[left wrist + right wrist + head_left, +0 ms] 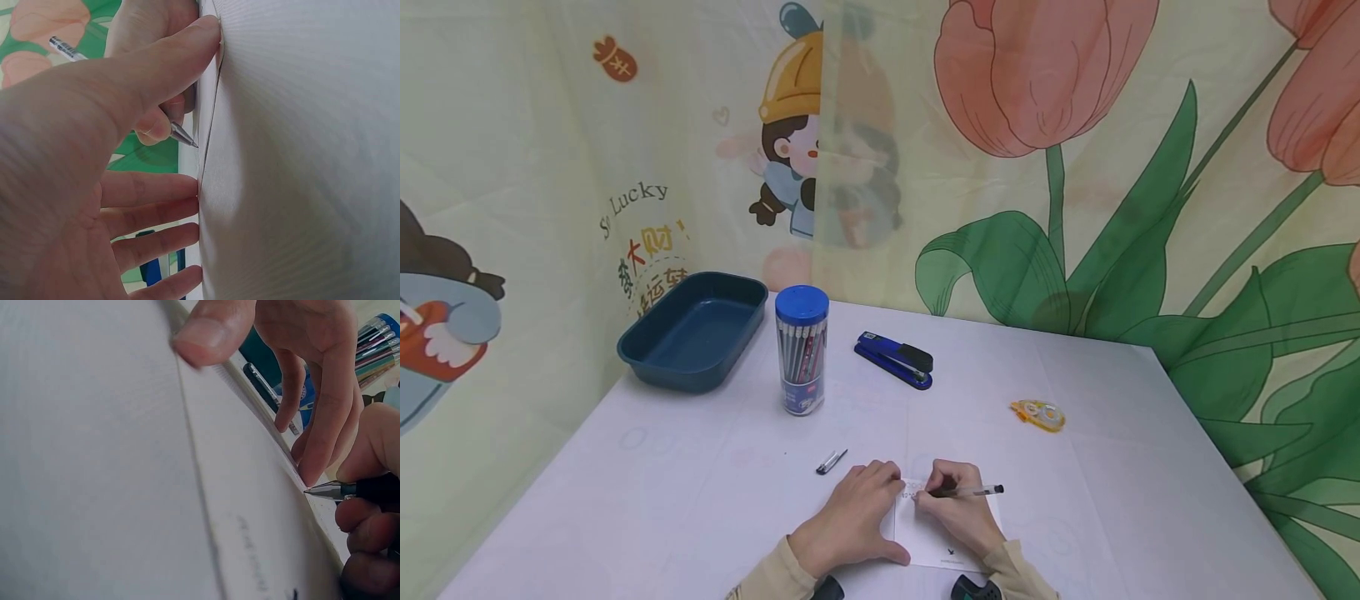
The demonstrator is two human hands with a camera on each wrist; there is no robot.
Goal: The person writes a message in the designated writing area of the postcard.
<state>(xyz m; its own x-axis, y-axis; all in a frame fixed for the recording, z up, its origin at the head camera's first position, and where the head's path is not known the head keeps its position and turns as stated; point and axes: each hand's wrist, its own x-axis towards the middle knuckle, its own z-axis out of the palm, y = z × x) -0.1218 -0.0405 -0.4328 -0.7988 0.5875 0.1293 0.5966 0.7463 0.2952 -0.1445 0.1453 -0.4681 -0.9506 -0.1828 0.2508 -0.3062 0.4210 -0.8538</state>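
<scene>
In the head view my right hand pinches a gel pen with a clear barrel. Its metal tip touches the upper part of a small white sheet of paper, as the right wrist view shows. A few small marks stand near the sheet's top, and print lies along its bottom. My left hand rests at the sheet's left edge. Its thumb presses the lower edge, while the other fingers are stretched out against the surface.
A loose pen cap lies left of the hands. Farther back are a clear pencil tub with a blue lid, a blue stapler and a yellow correction tape. A dark blue tray stands at the table's back left.
</scene>
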